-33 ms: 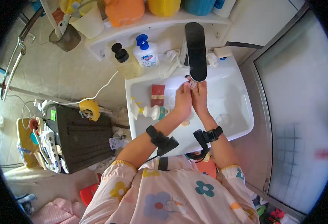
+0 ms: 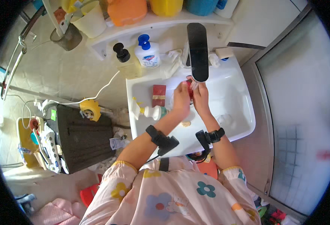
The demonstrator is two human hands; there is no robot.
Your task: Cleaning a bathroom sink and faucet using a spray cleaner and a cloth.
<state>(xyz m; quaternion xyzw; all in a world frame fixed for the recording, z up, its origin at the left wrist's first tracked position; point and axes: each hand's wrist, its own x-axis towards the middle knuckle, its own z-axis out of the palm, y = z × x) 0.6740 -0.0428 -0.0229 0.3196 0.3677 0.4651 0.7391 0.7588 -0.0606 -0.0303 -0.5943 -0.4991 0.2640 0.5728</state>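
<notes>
In the white sink, my left hand and my right hand are closed round a small red object, too hidden to name, just below the black-topped faucet. A thin clear stream, apparently water, falls onto them. Left of my hands lie a reddish rectangular item and a white spray bottle on its side. A small beige piece sits on the basin floor below my hands.
Pump bottles, pale cloths and a beige bar stand behind the sink. A shelf with several containers runs above. A dark slatted box with clutter is at left; a frosted-glass door is at right.
My left hand has shifted slightly to the left, and more of the red object now shows between my hands.
</notes>
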